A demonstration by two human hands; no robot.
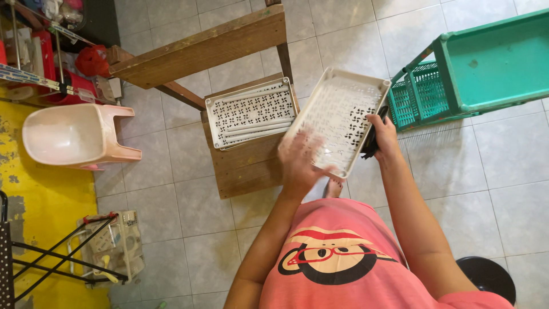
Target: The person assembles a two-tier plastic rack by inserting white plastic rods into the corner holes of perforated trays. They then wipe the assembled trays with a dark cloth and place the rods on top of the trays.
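wooden chair (pixel 246 166), spare tray (pixel 251 113), green baskets (pixel 474 68)

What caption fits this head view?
Both hands, left hand and right hand, hold a perforated white tray above a wooden stool.

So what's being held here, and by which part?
The right hand grips the white perforated tray by its right edge; the blurred left hand is at its near end.

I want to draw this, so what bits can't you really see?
- Left hand: motion-blurred in the head view, grip unclear.
- Dark thing in right hand: mostly behind the white perforated tray.
- Green crate: cut off by the right edge.
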